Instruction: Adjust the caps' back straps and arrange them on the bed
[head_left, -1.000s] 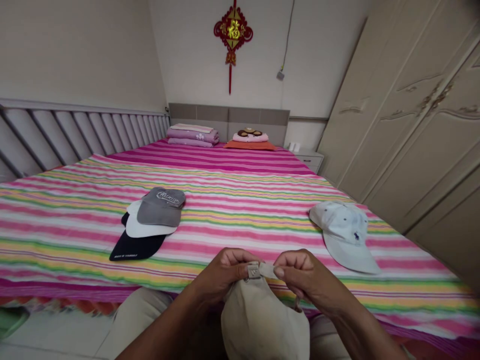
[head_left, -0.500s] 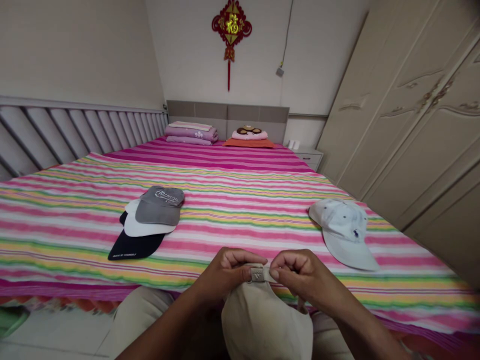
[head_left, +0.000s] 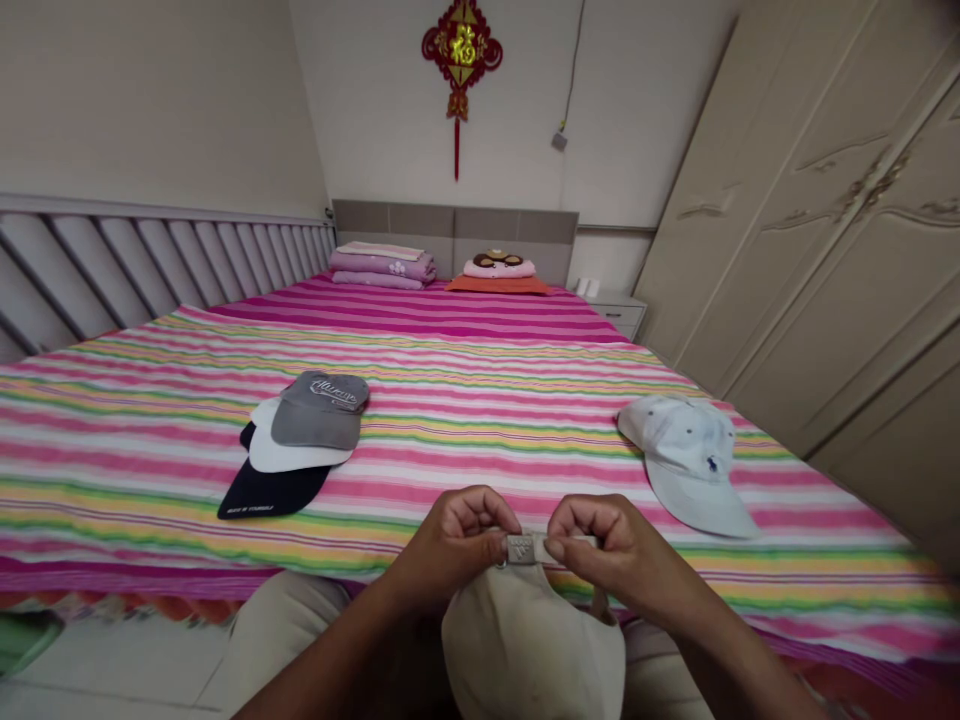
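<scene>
A beige baseball cap [head_left: 534,640] hangs between my hands, its back strap turned up at the bed's front edge. My left hand [head_left: 465,535] pinches the left side of the strap beside its metal buckle [head_left: 520,548]. With thumb and fingers, my right hand [head_left: 607,545] grips the strap just right of that buckle. To the left lies an overlapping stack: a grey cap [head_left: 319,410] on top, a white cap [head_left: 289,452] below it, and a dark navy cap [head_left: 274,490] at the bottom. A pale blue cap [head_left: 686,460] rests to the right.
Striped bedding [head_left: 465,400] covers the bed. Folded purple bedding [head_left: 384,268] and a pink and orange pile [head_left: 499,275] sit by the headboard [head_left: 510,230]. A metal railing [head_left: 150,260] runs along the left, a wardrobe [head_left: 810,250] along the right.
My hands have shifted slightly, and the fingers of my left hand sit a little higher. The buckle shows a bit further right. The caps on the bed are unmoved.
</scene>
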